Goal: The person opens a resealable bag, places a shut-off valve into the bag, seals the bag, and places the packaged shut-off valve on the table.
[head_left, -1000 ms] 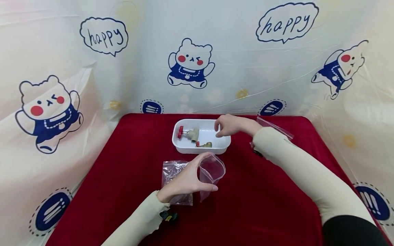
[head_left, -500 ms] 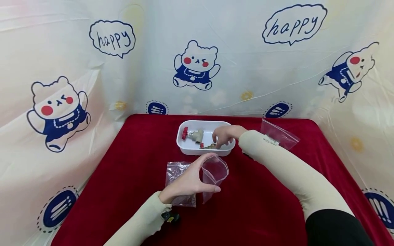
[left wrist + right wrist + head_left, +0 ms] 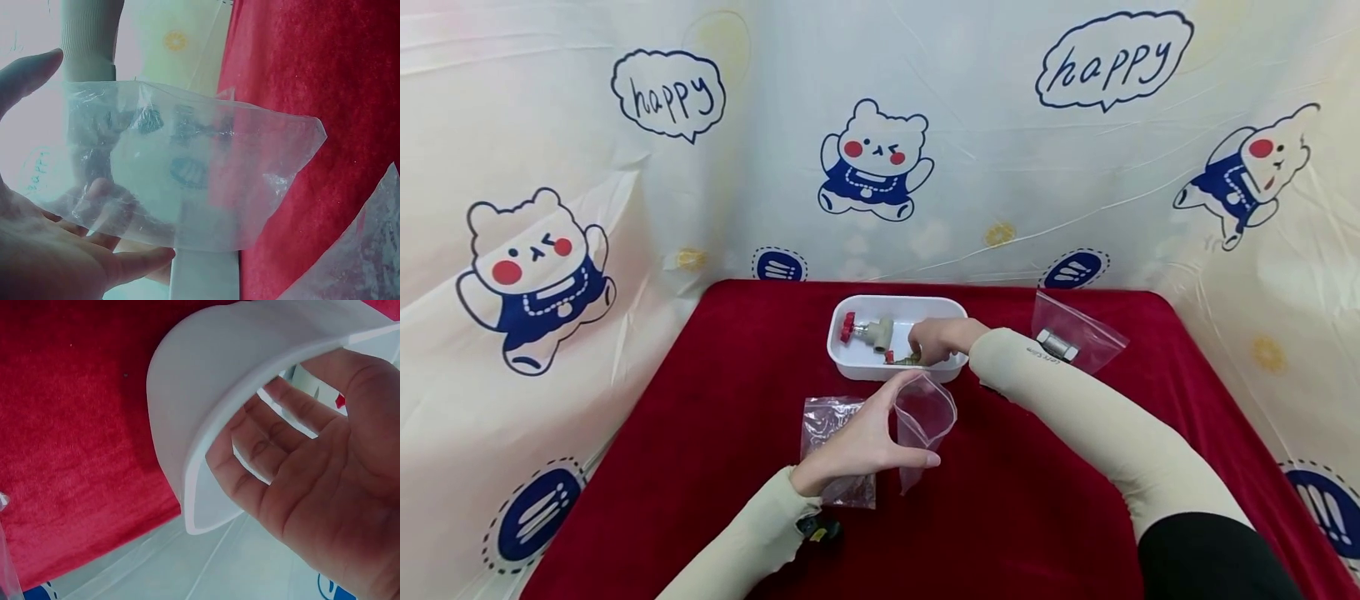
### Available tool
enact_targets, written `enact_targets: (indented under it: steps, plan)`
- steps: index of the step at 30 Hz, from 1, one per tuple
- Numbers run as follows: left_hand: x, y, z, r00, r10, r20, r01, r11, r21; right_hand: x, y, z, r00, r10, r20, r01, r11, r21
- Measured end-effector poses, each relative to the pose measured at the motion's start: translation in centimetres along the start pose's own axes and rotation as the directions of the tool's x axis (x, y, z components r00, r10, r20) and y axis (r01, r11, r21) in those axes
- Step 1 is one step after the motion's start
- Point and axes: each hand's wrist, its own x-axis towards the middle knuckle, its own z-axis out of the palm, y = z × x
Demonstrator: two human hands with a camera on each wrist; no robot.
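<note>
Right now, by the head view, the left hand (image 3: 865,437) is grasping a bag (image 3: 917,433), thumb and fingers curving around it, and the bag's mouth is gaping upward. At eleven o'clock from it the tub (image 3: 856,370) is sitting on the red cloth (image 3: 1015,483). The right hand (image 3: 942,337) is resting inside the tub's three o'clock end, fingers bending down at the brass valve (image 3: 907,361); the tips are hiding, so I cannot tell whether they are gripping or merely touching. That valve is lying near the tub's five o'clock, its red handle pointing to nine. The grey valve (image 3: 874,333) is lying on the nine o'clock side, near but apart.

Dropping is looking like the chief risk: if the fingertips are catching only one end of so small a valve, it could be slipping back into the tub or onto the cloth. The near rim could be snagging it on a low lift. The film is looking flimsy, so a relaxing left thumb could be letting the mouth fold, and metal landing hard could be tugging the bag loose. At eight o'clock from the bag, a flat bag (image 3: 826,419) is lying partly beneath the hand, risking being dragged. At two o'clock, a bagged fitting (image 3: 1057,345) is lying close by the right sleeve (image 3: 1075,417), where a swinging forearm could be nudging it.
</note>
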Motion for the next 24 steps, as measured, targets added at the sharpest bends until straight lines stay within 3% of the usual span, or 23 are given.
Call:
enact_targets:
  steps: [13,24]
  plan:
    - [0.2,-0.3,0.0,1.000,0.018,-0.003,-0.018,1.000,-0.012,0.3,0.6,0.4,1.000,0.018,-0.006,-0.018,0.998,0.060]
    - [0.4,-0.4,-0.1,1.000,0.007,-0.008,-0.007,1.000,-0.027,0.8,1.9,0.4,0.982,-0.160,-0.095,0.162,0.987,0.010]
